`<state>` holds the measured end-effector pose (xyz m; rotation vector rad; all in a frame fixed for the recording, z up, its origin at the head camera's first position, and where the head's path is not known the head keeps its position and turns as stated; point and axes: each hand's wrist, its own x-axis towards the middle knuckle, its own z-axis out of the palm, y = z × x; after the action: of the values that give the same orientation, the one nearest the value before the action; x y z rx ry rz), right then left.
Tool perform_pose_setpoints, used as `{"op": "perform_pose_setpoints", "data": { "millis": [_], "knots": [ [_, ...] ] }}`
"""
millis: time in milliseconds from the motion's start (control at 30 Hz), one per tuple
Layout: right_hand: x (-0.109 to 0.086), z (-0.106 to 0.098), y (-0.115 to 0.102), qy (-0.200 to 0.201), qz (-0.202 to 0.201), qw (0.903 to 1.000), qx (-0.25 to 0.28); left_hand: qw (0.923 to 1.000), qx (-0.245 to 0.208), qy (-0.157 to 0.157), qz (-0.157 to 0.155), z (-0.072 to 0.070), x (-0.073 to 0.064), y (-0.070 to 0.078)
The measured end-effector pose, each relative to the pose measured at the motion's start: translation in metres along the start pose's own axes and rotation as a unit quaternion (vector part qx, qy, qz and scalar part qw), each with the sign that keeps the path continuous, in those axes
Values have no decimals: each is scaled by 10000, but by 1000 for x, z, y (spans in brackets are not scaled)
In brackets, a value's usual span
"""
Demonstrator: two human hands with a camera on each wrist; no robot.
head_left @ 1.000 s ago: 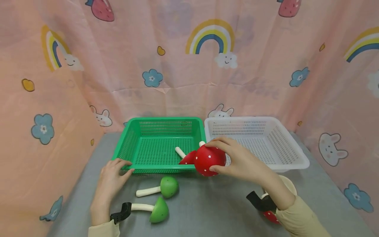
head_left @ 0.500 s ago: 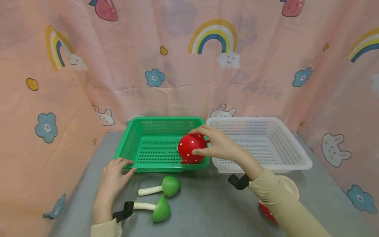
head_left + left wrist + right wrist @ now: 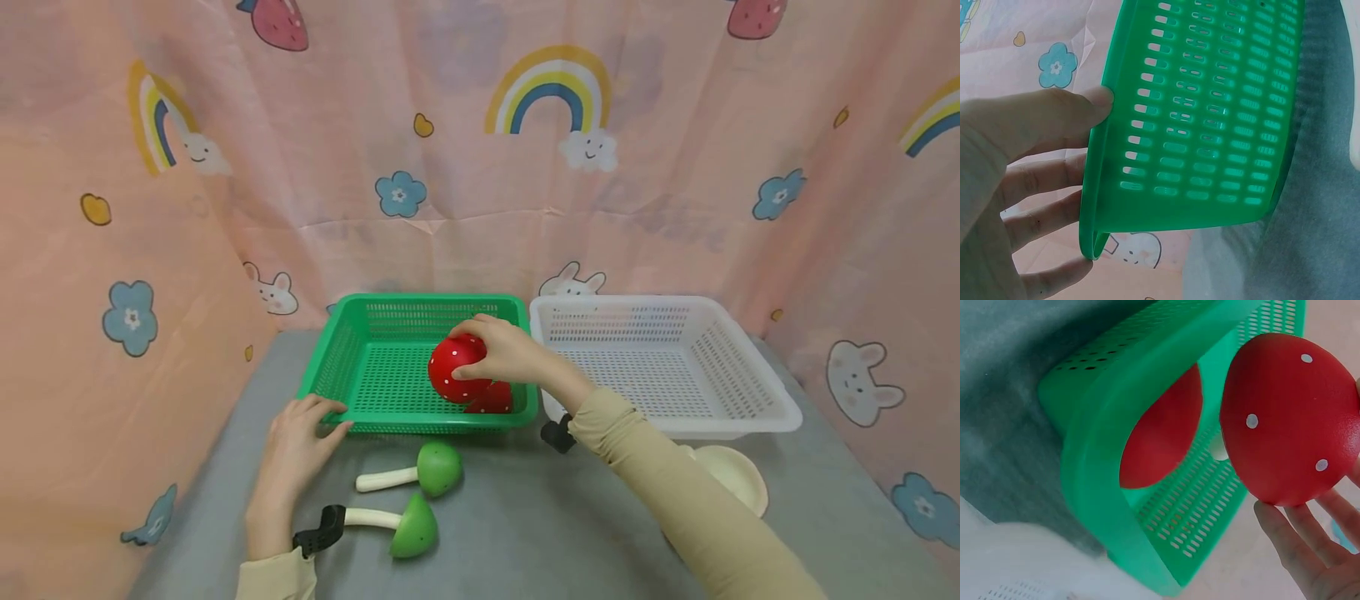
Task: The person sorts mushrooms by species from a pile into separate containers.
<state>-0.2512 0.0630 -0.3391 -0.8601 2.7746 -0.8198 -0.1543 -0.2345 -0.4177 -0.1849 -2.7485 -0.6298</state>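
My right hand [image 3: 504,348] grips a red toy mushroom with white dots [image 3: 450,367] by its cap, over the green basket [image 3: 362,423]. Close up in the right wrist view, the held mushroom [image 3: 1291,419] has its cap toward the camera, fingertips spread along its edge. Another red mushroom [image 3: 491,400] lies in the basket's near right corner. At the near left corner, my left hand [image 3: 296,442] holds the basket's rim, thumb [image 3: 1085,106] on one side and fingers behind it. Two green-capped mushrooms, one farther [image 3: 439,469] and one nearer [image 3: 414,529], lie on the table before the basket.
A white basket [image 3: 780,417] stands right beside the green one. On the grey table [image 3: 525,533], a cream-coloured round piece [image 3: 738,479] lies partly behind the right sleeve. A patterned pink curtain [image 3: 480,233] closes off the back and sides.
My right hand has carried the red mushroom leftward, from the gap between the baskets to over the green basket. The left hand keeps its place at the rim. The view has shifted slightly.
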Motion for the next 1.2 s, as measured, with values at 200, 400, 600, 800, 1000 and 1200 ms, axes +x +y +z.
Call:
{"op": "perform_pose_setpoints", "data": {
  "millis": [200,400,600,800,1000,1200],
  "knots": [
    [19,15,-4,-310,59,9994,-144,10000,4,-14,-16,0,0,0],
    [32,31,-10,-742,23,9966,-370,10000,-5,-33,-61,1,0,-1],
    [37,41,-14,-1084,-109,9924,-572,10000,31,-3,-52,2,0,-1],
    [40,45,-14,-1307,-63,9894,-624,10000,27,78,24,2,1,-3],
    [40,47,-11,-1513,-52,9873,-481,10000,-13,41,-3,2,1,-2],
    [34,44,-10,-1548,-34,9873,-357,10000,-30,26,-10,2,1,-2]
  ]
}}
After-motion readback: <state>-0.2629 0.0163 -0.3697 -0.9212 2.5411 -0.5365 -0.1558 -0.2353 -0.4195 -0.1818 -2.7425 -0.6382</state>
